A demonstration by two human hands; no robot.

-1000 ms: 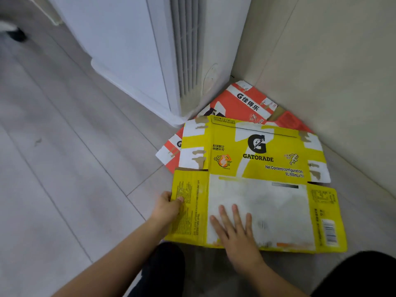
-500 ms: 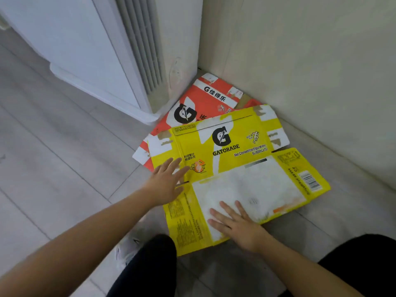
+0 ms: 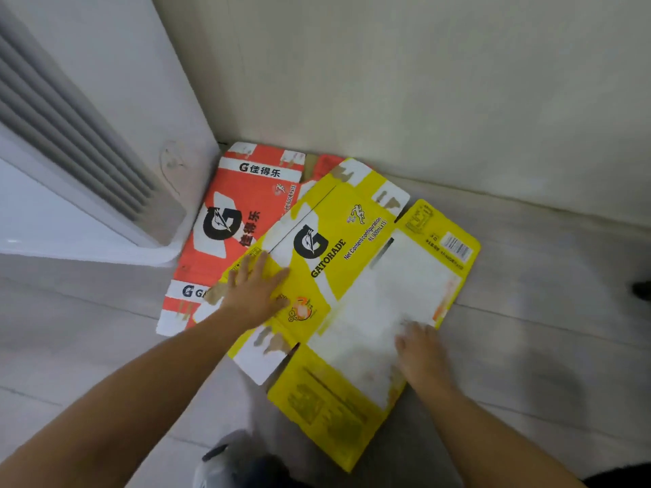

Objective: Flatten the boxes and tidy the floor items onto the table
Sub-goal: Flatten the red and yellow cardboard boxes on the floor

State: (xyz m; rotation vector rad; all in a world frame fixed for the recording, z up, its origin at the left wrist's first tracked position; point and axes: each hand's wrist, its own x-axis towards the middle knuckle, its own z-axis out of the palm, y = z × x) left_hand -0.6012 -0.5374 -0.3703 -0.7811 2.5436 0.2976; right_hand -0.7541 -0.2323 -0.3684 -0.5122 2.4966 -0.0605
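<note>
A flattened yellow Gatorade box point(image 3: 352, 262) lies on the grey floor in the corner, partly on top of a flattened orange Gatorade box point(image 3: 229, 213). My left hand point(image 3: 255, 287) lies flat on the yellow box's left part, fingers spread, palm down. On the box's white panel near its front edge, my right hand point(image 3: 421, 350) rests palm down; it is blurred. Neither hand grips anything.
A tall white appliance with a vent grille point(image 3: 70, 135) stands at the left, touching the orange box. The beige wall point(image 3: 422, 82) runs behind the boxes. A grey shoe point(image 3: 222, 459) and dark trousers show at the bottom. A dark object point(image 3: 643, 290) sits at the right edge.
The view has swung right and the yellow box has turned counter-clockwise. My left hand moved from the box's left edge onto its top face; my right hand slid rightward on the white panel.
</note>
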